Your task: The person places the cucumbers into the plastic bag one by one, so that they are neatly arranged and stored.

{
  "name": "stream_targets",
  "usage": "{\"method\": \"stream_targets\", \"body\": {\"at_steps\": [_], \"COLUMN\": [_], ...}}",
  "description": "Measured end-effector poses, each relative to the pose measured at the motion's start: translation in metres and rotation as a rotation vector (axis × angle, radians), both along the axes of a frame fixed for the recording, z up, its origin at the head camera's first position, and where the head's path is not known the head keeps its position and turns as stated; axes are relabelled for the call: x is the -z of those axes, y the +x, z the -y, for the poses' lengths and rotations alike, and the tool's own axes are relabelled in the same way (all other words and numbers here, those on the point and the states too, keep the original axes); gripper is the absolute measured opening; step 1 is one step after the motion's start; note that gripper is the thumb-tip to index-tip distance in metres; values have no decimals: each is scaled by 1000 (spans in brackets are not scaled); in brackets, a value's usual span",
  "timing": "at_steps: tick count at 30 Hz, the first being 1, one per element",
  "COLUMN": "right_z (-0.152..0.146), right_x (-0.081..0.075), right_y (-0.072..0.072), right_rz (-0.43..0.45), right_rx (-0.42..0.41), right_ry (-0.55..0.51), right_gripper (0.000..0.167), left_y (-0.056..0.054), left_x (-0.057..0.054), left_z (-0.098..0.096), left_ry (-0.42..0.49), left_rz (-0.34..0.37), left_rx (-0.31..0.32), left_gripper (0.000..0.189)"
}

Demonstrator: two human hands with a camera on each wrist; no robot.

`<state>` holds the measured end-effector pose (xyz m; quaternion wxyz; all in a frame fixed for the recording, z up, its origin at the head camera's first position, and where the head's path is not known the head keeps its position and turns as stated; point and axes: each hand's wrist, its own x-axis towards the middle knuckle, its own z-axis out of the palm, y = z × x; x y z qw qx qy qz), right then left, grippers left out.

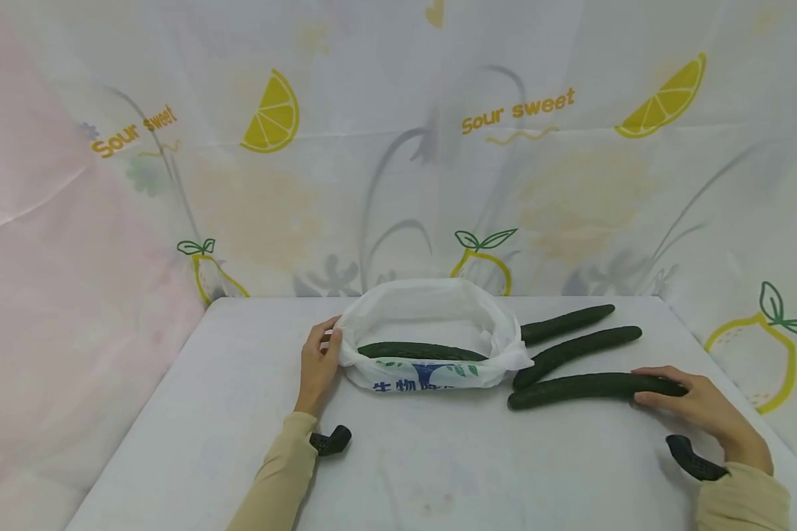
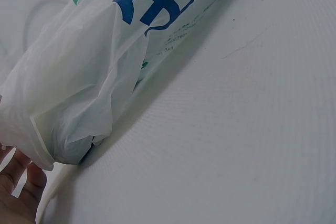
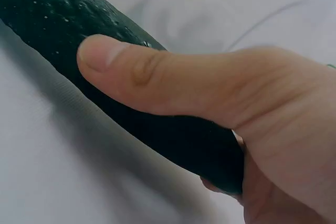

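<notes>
A white plastic bag (image 1: pixel 412 375) with green and blue print lies on the table, its mouth spread wide. Inside it a dark green cucumber (image 1: pixel 421 350) lies lengthwise. My left hand (image 1: pixel 319 365) holds the bag's left rim; in the left wrist view the fingers (image 2: pixel 32 182) are at the edge of the plastic. At the right, my right hand (image 1: pixel 697 402) grips the right end of the nearest cucumber (image 1: pixel 578 389), thumb (image 3: pixel 121 66) laid across it and the other fingers mostly hidden behind. The cucumber's left end points toward the bag.
Two more cucumbers lie behind the gripped one: a middle one (image 1: pixel 578 352) and a far one (image 1: pixel 567 324), whose left end is hidden by the bag. The white table (image 1: pixel 405 472) is backed by a lemon-printed curtain (image 1: pixel 385 147), which also hangs at both sides.
</notes>
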<state>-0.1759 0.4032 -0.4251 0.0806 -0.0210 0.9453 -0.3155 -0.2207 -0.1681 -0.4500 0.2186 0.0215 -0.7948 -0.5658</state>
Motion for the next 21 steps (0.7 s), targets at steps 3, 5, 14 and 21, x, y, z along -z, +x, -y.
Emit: {"method": "stream_targets", "body": {"at_steps": [3, 5, 14, 21], "right_z": [-2, -4, -4, -1], "right_x": [-4, -6, -17, -30], "right_y": [2, 3, 7, 9], "right_rz": [11, 4, -67, -120], "right_rx": [12, 18, 60, 132], "right_ry": [-11, -17, -76, -108], "right_gripper": [56, 54, 53, 52], "left_y": [7, 8, 7, 1], "left_x": [-10, -11, -11, -2], "left_z": [-4, -4, -3, 1], "left_ry": [-18, -16, -4, -7], "left_rz": [-3, -2, 1, 18], "left_rx": [-2, 0, 16, 0], "left_gripper": [31, 31, 31, 31]}}
